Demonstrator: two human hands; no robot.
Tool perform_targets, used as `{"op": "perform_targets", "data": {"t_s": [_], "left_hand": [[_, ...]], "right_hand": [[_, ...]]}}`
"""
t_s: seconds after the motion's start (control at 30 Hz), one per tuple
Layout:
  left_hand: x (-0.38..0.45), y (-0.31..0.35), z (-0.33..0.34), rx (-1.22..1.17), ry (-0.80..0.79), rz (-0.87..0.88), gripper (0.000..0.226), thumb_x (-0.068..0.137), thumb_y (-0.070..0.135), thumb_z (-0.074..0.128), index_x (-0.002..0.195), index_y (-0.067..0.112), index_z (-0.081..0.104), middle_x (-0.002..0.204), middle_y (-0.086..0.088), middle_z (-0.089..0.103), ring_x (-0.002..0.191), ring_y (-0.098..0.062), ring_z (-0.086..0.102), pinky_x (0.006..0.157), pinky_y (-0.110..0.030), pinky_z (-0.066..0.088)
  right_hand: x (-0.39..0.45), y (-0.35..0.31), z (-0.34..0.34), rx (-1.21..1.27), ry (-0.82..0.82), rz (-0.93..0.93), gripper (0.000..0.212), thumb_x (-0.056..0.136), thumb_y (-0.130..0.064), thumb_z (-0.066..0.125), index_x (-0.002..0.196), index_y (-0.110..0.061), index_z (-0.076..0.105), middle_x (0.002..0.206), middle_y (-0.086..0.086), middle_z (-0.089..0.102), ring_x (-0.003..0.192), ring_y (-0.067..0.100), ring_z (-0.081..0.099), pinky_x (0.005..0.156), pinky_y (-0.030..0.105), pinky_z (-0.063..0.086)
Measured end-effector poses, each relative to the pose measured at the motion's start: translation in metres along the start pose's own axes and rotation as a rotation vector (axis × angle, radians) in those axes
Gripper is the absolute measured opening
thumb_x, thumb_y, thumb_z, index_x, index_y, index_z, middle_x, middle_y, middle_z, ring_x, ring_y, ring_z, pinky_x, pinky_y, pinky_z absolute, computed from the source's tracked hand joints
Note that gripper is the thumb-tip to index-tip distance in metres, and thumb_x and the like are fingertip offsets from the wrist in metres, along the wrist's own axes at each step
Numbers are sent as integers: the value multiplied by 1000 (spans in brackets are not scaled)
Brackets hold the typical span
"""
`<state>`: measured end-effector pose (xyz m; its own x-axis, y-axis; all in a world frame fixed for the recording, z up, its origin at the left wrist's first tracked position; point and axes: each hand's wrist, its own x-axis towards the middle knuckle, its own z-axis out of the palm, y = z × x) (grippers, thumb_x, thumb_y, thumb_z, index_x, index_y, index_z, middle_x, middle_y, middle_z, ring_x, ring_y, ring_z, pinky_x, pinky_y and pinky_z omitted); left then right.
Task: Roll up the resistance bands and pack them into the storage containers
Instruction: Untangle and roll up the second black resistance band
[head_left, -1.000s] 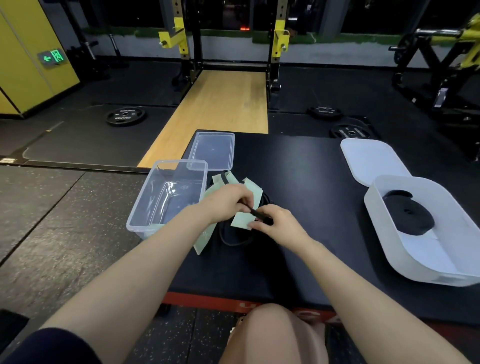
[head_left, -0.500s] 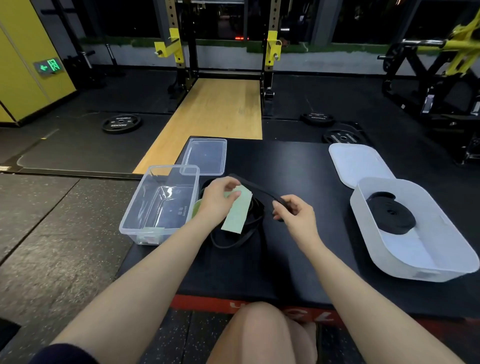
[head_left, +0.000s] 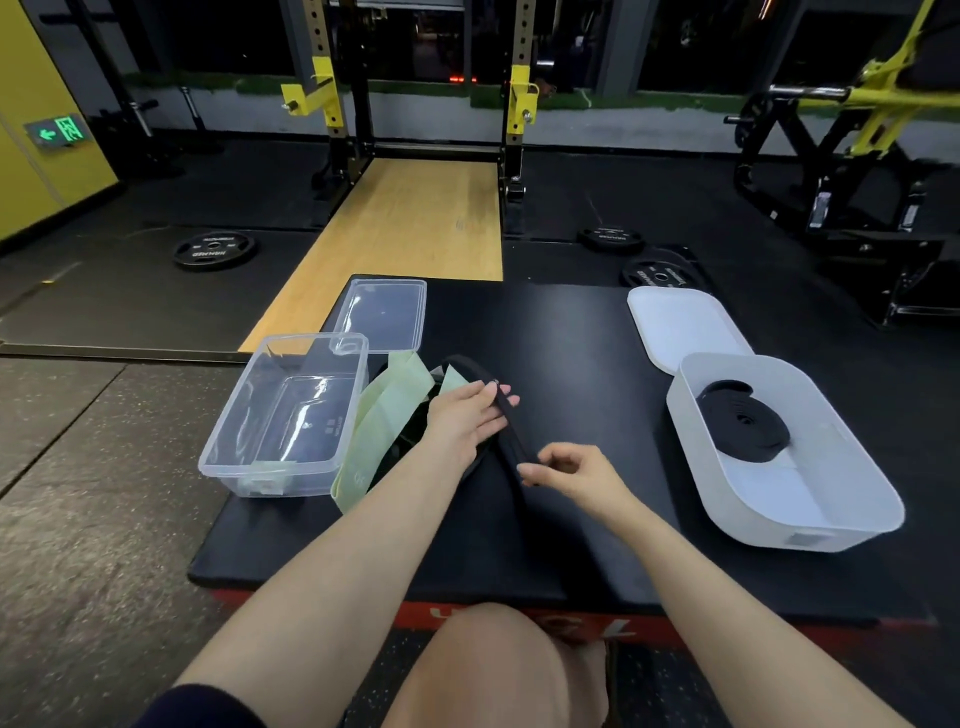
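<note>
The black resistance band (head_left: 506, 421) runs through the middle of the frame, arching from just above the left hand (head_left: 465, 423) down and to the right toward the right hand (head_left: 576, 470). The left hand lies against the band's upper stretch with fingers nearly straight, the strap crossing them near the fingertips; whether the thumb clamps it cannot be told. The right hand, lower and to the right, pinches the band's lower end between thumb and curled fingers. The rest of the band loops down under the left wrist onto the black platform (head_left: 561, 332).

Just left of the left hand, a pale green band (head_left: 382, 421) lies crumpled, its folds leaning against the side of the clear plastic container (head_left: 283, 415) at centre left. The clear lid (head_left: 382, 314) lies flat just above that container.

At the right of the frame stands a white container (head_left: 841, 499), well apart from both hands, with a rolled black band (head_left: 743, 428) lying coiled in its upper part. Its white lid (head_left: 680, 325) lies above it, partly tucked behind its rim.
</note>
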<state>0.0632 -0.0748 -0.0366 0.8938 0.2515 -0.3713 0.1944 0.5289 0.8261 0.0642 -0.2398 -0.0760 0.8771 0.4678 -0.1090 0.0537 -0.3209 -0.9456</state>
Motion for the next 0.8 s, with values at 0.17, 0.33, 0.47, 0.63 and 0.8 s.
{"op": "perform_targets", "data": {"t_s": [0.17,0.33,0.47,0.63,0.8], "left_hand": [[-8,-14,6,192,-104,-22,37,94,3,51,129,-8,45,101,-13,65,67,-12,69,64,-24,58],[-20,-37,17,396,-245,-50,9,92,3,55,100,6,57,81,-8,70,64,-11,68,61,-21,58],[-19,-48,17,569,-369,-44,15,90,11,60,105,6,61,93,-10,67,79,-14,65,69,-20,56],[1,-32,-9,817,-97,200,16,87,11,64,102,5,68,79,-2,66,67,-4,63,70,-14,48],[19,-12,-42,933,183,370,18,89,4,58,105,7,66,100,-5,67,93,-16,61,79,-12,40]], "right_hand": [[14,-22,-11,327,110,152,37,96,-34,50,95,-2,68,82,6,70,68,9,67,59,13,50],[47,-34,-13,122,88,255,39,84,-44,67,90,-5,71,90,16,72,72,23,63,64,36,53],[59,-26,-11,4,187,234,9,84,-22,70,78,-16,72,72,-1,72,68,16,68,70,31,57],[56,-2,-26,28,292,286,15,91,-18,62,77,-15,65,66,2,68,56,13,63,56,22,49],[55,22,-44,-89,395,353,20,91,-20,60,79,-7,69,60,-2,65,52,10,57,48,15,47]]}}
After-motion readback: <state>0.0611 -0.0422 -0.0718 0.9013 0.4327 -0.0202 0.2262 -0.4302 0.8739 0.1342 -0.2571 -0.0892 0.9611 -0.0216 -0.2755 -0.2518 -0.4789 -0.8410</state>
